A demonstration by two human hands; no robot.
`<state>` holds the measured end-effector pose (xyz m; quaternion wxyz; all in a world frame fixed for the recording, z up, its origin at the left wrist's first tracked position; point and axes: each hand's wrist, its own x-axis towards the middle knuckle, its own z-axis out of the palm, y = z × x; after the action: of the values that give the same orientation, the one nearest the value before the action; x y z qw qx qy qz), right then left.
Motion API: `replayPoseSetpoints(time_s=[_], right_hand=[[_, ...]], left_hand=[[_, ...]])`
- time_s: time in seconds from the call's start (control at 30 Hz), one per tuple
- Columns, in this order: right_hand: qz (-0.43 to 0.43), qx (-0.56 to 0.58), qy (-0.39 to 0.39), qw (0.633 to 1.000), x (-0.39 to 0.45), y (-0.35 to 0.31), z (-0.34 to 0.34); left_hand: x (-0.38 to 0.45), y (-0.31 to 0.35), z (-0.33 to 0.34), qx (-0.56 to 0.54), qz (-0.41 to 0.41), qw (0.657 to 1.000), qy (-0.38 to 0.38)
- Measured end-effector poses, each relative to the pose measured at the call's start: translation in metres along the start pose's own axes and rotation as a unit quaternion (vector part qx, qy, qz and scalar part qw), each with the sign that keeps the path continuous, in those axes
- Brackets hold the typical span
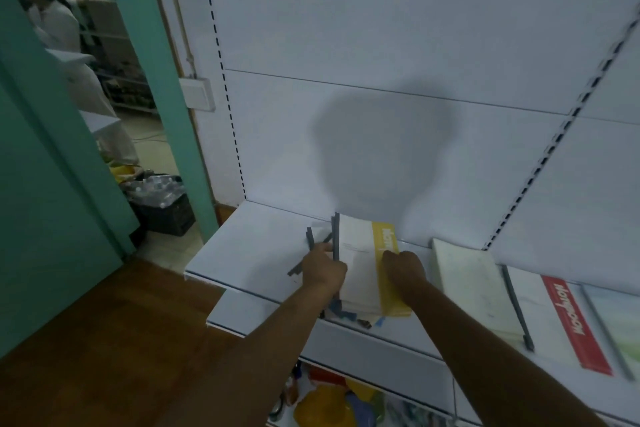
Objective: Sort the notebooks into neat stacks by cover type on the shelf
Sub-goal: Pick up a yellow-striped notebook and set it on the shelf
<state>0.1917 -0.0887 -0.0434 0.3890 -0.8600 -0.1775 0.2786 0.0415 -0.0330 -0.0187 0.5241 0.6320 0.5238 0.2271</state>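
- Left hand (323, 267): fingers grasp left edge of yellow-banded notebook stack (363, 267).
- Right hand (403, 267): presses the yellow band; finger state indeterminate.
- Stack rests on white shelf (242, 253).

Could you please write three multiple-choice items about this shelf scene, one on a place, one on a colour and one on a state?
1. Where does the notebook with the red band lie?
A. to the right of both hands on the shelf
B. on the wooden floor
C. under the left hand

2. What colour is the band on the top notebook of the stack between the hands?
A. green
B. yellow
C. black

3. What is the left hand doing?
A. hanging free of everything
B. lying flat on the bare shelf
C. gripping the left edge of the stack

Answers: 1 A, since the red band shows far right, past the right hand. 2 B, since a yellow strip runs along the cover's right side. 3 C, since its fingers curl around the dark spines at the stack's edge.
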Motion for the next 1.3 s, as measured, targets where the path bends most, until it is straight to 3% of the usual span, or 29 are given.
replayPoseSetpoints(time_s=[0.2, 0.37, 0.53, 0.77, 1.03, 1.3], right_hand=[[0.032, 0.064, 0.126, 0.989, -0.013, 0.028, -0.045], [0.058, 0.11, 0.226, 0.966, -0.041, 0.078, -0.128], [0.083, 0.168, 0.348, 0.919, -0.082, 0.146, -0.234], [0.103, 0.241, 0.446, 0.856, -0.159, 0.266, -0.383], [0.203, 0.208, 0.506, 0.812, -0.25, 0.414, -0.499], [0.252, 0.22, 0.533, 0.777, -0.281, 0.492, -0.557]], left_hand=[[-0.019, 0.012, 0.05, -0.043, 0.072, 0.988, -0.133], [-0.055, 0.035, 0.123, -0.039, 0.11, 0.96, -0.256], [-0.13, 0.072, 0.215, -0.01, 0.176, 0.916, -0.361], [-0.271, 0.096, 0.352, 0.043, 0.231, 0.854, -0.464], [-0.425, 0.086, 0.481, 0.076, 0.251, 0.777, -0.572], [-0.499, 0.077, 0.56, 0.074, 0.207, 0.755, -0.618]])
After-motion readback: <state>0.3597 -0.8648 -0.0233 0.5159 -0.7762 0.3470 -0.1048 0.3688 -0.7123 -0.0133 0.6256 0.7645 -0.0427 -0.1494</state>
